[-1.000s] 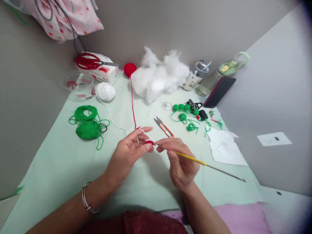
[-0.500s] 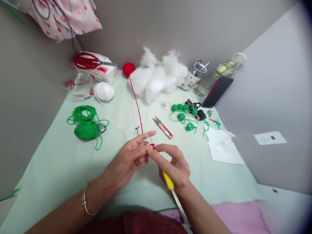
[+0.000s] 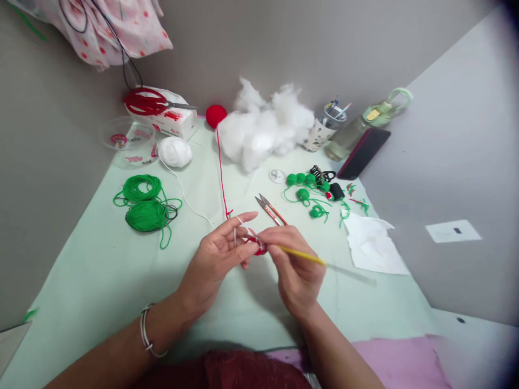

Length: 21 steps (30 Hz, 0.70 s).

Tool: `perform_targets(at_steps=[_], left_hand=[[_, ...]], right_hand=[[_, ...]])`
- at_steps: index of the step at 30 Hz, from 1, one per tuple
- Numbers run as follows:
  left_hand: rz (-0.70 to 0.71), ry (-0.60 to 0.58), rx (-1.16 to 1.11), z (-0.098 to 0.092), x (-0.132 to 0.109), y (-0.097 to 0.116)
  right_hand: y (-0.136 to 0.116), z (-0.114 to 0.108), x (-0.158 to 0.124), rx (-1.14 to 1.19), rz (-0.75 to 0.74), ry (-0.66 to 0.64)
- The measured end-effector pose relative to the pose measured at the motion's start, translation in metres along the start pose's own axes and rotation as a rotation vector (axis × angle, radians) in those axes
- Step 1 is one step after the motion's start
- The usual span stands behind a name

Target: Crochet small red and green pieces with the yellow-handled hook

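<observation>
Your left hand pinches a small red-and-white crocheted yarn piece between thumb and fingers, its index finger stretched out with a white yarn strand looped over it. The piece sits at your left fingertips, right where the two hands meet. Your right hand grips a slim metal crochet hook with a yellow handle, its fingertips against the piece; the hook's far end juts out to the right of that hand, blurred. Just beyond your right hand lie orange-handled metal thread snips, partly hidden by it. Farther ahead of your left hand are a round red yarn ball and, to its left, a round white yarn ball. Green yarn bundles lie to the left of that hand. Beyond your right hand sit small green crocheted balls; a torn white paper sheet lies to its right.
</observation>
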<state>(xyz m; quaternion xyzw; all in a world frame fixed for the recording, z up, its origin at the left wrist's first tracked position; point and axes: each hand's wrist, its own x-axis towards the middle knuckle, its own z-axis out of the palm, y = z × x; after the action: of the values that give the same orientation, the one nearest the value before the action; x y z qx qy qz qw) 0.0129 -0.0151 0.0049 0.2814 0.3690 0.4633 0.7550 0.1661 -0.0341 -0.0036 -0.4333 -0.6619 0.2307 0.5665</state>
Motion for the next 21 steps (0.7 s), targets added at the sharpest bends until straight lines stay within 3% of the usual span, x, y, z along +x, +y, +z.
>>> perform_targets(at_steps=[4,9,21], left_hand=[[-0.112,-0.007,-0.085,0.002,-0.001,0.002],[-0.226,-0.077,-0.168,0.0,0.0,0.004],[-0.001,0.073,-0.045,0.0,0.0,-0.002]], right_hand=[[0.003,0.001,-0.011,-0.283,-0.179,-0.013],[0.003,-0.002,-0.003,0.005,-0.021,0.013],[0.006,0.001,0.005,0.241,0.152,0.007]])
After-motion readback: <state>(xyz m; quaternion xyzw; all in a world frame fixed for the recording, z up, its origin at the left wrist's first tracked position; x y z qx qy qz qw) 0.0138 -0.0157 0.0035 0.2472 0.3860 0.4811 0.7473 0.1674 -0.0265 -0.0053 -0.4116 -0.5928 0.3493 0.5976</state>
